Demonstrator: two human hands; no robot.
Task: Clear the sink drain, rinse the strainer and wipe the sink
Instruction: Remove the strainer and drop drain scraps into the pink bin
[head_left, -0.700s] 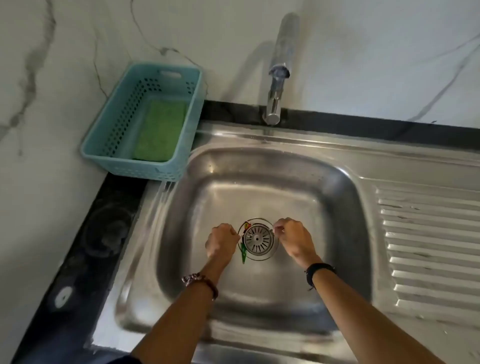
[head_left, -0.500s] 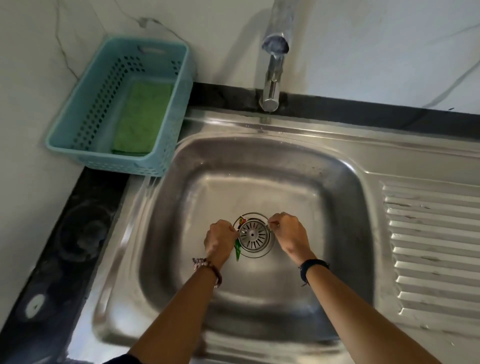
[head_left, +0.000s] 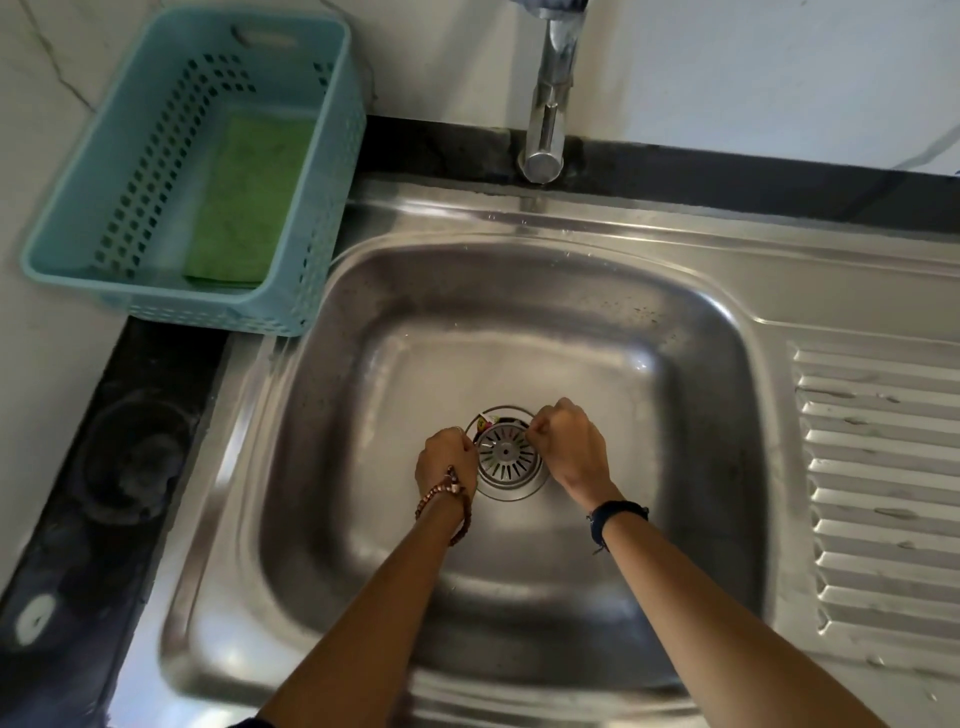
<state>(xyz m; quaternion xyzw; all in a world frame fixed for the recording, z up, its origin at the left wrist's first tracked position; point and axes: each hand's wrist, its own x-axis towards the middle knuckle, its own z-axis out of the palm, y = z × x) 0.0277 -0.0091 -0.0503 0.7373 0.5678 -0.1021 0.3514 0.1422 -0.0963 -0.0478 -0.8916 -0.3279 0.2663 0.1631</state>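
We look down into a square stainless-steel sink (head_left: 675, 364) with rounded corners, its brushed metal dull and spotted with water. At the bottom of the basin, centre of the frame, sits the round metal strainer (head_left: 506, 456) with radial slots and a small centre knob, inside the drain ring; a scrap of coloured debris (head_left: 483, 422) lies at its upper left edge. Our left hand (head_left: 445, 461) is curled in a fist against the strainer's left rim, fingers pinching it, a brown bead bracelet (head_left: 451, 499) at the wrist. Our right hand (head_left: 566, 447) is likewise curled, pinching the right rim, a dark band (head_left: 615, 514) on its wrist. Both forearms reach up from the lower edge. A chrome faucet (head_left: 548, 104) stands at top centre. In the upper left a perforated teal plastic basket (head_left: 311, 156) holds a rough green scouring pad (head_left: 244, 202). Ribbed draining grooves (head_left: 883, 493) fill the right.
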